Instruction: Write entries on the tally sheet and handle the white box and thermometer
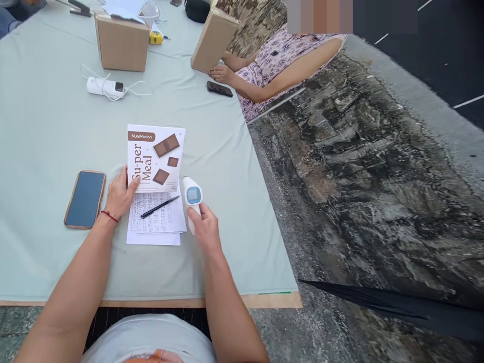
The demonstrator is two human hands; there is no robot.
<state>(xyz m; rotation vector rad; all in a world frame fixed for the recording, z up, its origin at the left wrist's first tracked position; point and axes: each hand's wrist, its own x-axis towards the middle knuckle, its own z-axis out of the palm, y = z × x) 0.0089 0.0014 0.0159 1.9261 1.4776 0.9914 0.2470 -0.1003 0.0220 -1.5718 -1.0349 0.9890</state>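
Observation:
My left hand grips the lower left edge of a white box printed "NutriMotion" and "Su-per Meal", its thumb across the front. In my right hand is a white handheld infrared thermometer, held by its handle, its blue screen facing me just right of the box. Below the box lie printed sheets of paper with a black pen resting slantwise on them. A smartphone in a brown case lies left of my left hand.
Farther back are a white device with a cable, a cardboard box with papers on top, and a yellow tape measure. Across the table's right edge, a person's hands hold a tilted cardboard box near a dark phone.

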